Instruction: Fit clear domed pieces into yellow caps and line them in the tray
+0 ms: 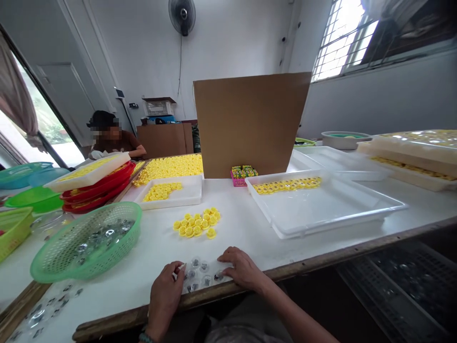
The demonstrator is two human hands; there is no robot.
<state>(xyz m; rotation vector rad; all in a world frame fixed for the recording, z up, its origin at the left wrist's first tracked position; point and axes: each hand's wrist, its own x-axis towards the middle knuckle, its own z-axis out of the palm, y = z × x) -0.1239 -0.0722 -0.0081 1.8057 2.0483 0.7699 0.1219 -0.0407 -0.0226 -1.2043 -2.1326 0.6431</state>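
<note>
Several small clear plastic domes (204, 267) with dark bits inside lie at the table's front edge, between my two hands. My left hand (166, 288) is at their left side, thumb and forefinger pinched together; a small pale edge shows at the fingertips, too small to name. From the right, my right hand (244, 267) rests on the table with thumb and fingers apart, its thumb beside the rightmost dome. Beyond the domes sits a loose group of yellow round plastic pieces (194, 223).
A green oval basket (134, 228) holding clear pieces stands left. Right is a white tray (285, 231) with a row of yellow pieces; a smaller white tray (193, 191) lies behind. A cardboard sheet (250, 124) stands upright at the back. Another person (114, 138) sits far left.
</note>
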